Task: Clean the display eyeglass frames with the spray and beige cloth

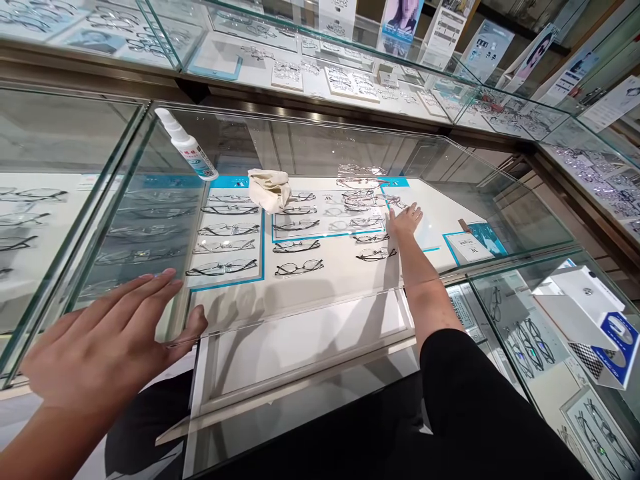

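My left hand [107, 333] is stretched out flat over the glass at the near left edge of the display case, fingers extended and thumb apart, holding nothing. My right hand [406, 219] reaches across to the right-hand column of eyeglasses, fingers apart. Just beyond its fingertips lies a pair of eyeglasses [393, 200]; whether they touch is unclear. More eyeglasses [376, 255] lie to the left of my right wrist. Dark-framed eyeglasses [299, 267] sit in rows on the white display surface. A crumpled cream cloth [270, 190] and a white spray bottle [187, 145] rest on the glass top.
Glass panes with bare edges [145, 127] divide the cases. Another glass case [320, 83] with eyeglasses and standing cards runs along the back. At right are a small sign [470, 247] and a white-and-blue box-like stand [595, 320]. Below the case is a white drawer [310, 327].
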`<state>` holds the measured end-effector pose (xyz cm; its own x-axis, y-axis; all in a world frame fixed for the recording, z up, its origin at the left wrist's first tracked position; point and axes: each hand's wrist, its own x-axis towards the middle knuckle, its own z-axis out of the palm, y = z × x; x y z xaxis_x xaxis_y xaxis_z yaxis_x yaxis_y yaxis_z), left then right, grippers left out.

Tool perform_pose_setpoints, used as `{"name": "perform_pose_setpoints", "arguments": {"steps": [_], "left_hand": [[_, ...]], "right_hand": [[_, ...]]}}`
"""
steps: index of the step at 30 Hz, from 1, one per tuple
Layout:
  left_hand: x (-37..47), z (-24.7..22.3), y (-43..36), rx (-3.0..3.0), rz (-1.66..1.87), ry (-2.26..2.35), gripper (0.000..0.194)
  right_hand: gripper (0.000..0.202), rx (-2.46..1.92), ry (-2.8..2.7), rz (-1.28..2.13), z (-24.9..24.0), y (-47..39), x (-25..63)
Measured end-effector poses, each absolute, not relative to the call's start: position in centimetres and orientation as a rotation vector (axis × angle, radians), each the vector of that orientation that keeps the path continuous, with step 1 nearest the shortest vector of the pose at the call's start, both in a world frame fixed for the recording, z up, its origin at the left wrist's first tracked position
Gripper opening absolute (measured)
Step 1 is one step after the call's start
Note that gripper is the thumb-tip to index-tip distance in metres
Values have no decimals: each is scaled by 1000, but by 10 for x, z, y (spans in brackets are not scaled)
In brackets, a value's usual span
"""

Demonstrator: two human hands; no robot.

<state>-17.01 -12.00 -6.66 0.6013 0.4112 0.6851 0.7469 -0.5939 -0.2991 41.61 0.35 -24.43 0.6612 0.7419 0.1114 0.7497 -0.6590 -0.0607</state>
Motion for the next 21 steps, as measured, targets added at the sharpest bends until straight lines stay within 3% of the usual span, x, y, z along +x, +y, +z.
{"name": "perform_pose_setpoints", "arguments": {"steps": [5,12,21], "left_hand": [[-170,-66,-121,-2234,-763,-918,51],[-173,-67,-120,-2238,-773,-908,58],[-174,-68,-124,-2291,-723,-1044,46]], "right_hand": [[80,-2710,-1109,-113,-248,4,409],[82,-2741,-1055,-63,-253,10,416],[87,-2777,-1076,36,-257,14,437]]}}
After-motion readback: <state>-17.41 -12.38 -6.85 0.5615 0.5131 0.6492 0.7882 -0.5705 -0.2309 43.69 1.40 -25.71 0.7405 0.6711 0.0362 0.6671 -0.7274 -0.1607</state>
